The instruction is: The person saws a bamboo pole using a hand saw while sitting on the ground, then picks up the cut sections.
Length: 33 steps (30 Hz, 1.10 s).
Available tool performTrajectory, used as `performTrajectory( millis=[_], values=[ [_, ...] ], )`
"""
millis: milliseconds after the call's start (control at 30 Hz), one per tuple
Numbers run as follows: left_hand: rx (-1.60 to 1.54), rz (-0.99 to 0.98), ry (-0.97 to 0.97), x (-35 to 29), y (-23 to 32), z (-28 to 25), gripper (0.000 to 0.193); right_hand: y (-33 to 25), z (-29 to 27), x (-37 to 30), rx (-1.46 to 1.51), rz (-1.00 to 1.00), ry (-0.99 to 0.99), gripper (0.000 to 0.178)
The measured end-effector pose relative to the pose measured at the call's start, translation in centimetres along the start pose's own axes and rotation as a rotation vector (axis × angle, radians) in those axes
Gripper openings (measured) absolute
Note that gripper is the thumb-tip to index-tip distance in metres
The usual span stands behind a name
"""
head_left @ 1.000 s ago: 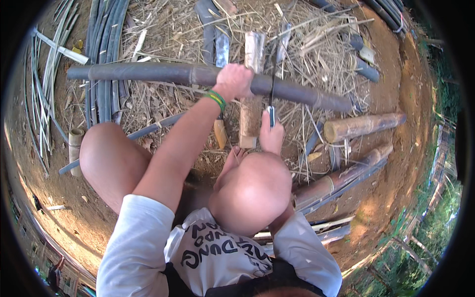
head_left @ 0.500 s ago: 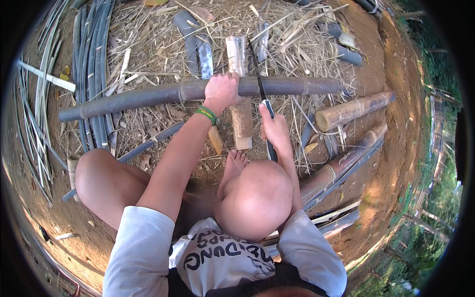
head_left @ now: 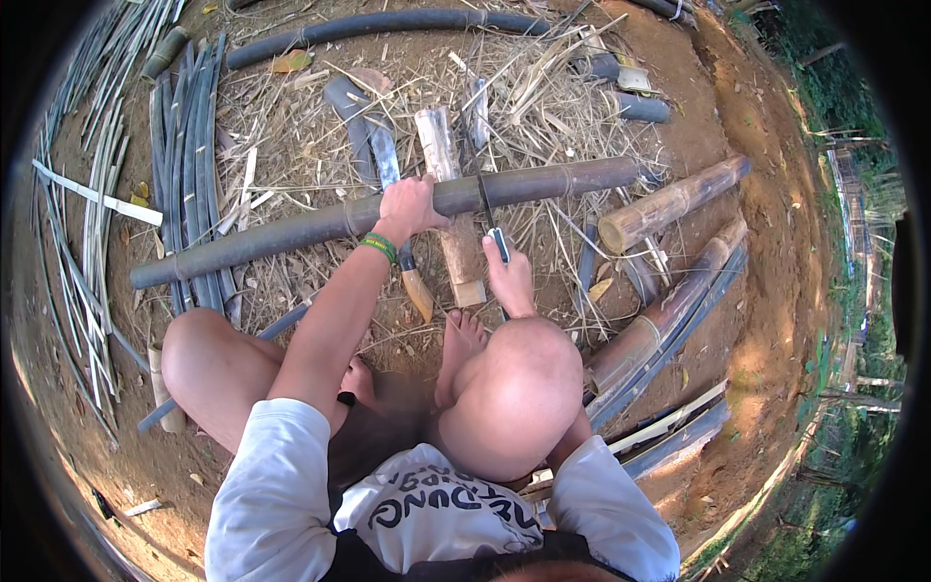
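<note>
A long dark bamboo pole [head_left: 291, 231] lies crosswise in front of me, resting over a shorter pale bamboo piece [head_left: 462, 260]. My left hand [head_left: 407, 207] is closed over the pole, just left of where the two cross. In my right hand [head_left: 510, 282] is the handle of a handsaw [head_left: 486, 202]. Its thin dark blade stands across the pole, right of my left hand. A cut cannot be made out. Under the pole, beside my left hand, lies a knife [head_left: 418, 293] with a wooden handle; its wide blade shows beyond the pole.
Bundled dark bamboo strips [head_left: 199, 175] and thin pale strips [head_left: 92, 242] lie at left. A cut bamboo length [head_left: 679, 202] and a longer bamboo piece [head_left: 669, 315] lie at right. Beyond the pole are straw-like shavings [head_left: 543, 107] and a curved dark bamboo pole [head_left: 378, 26].
My right hand has drawn the saw back toward me, so less blade shows beyond the pole. My left hand stays on the pole. The view has shifted, and the pole looks more slanted.
</note>
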State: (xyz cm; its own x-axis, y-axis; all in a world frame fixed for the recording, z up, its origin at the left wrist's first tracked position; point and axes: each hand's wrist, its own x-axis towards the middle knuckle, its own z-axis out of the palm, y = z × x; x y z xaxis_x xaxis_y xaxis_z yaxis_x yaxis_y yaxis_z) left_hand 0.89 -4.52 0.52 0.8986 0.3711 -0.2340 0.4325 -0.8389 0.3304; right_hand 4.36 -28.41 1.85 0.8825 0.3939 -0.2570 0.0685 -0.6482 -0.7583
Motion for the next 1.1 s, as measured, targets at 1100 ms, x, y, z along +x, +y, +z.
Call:
performTrajectory(
  millis=[1100],
  values=[
    [-0.026, -0.08, 0.0, 2.0, -1.4, -1.2, 0.065, -0.8, 0.4, 3.2, -0.135, -0.038, -0.063, 0.054]
  ],
)
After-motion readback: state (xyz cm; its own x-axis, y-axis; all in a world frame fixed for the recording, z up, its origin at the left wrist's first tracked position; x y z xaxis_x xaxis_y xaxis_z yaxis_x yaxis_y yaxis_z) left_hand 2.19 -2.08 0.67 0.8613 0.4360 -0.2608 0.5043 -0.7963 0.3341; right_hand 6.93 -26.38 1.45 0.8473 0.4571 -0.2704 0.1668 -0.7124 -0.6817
